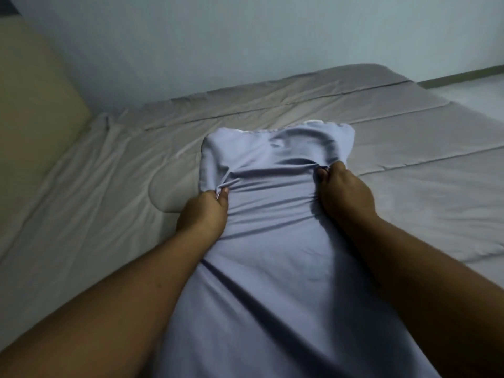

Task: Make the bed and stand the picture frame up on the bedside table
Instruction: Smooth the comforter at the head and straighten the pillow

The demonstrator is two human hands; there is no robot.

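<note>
Two hands hold the pillow (272, 268), one on each side. Our left hand (203, 214) pinches a fold of the blue pillowcase (261, 148) between thumb and curled fingers. Our right hand (343, 195) bunches the cloth on the other side the same way.

The pillow is long. It runs from our body, between both hands, and on past our fingertips. The far end of the case lies ahead of both hands, with a bit of white showing there. Our right hand reaches a little further than our left.

The headboard (35, 110) is off past our left hand, so we think the pillow must swing that way. The grey blanket (409, 148) lies under our hands. We cannot see the picture frame.
</note>
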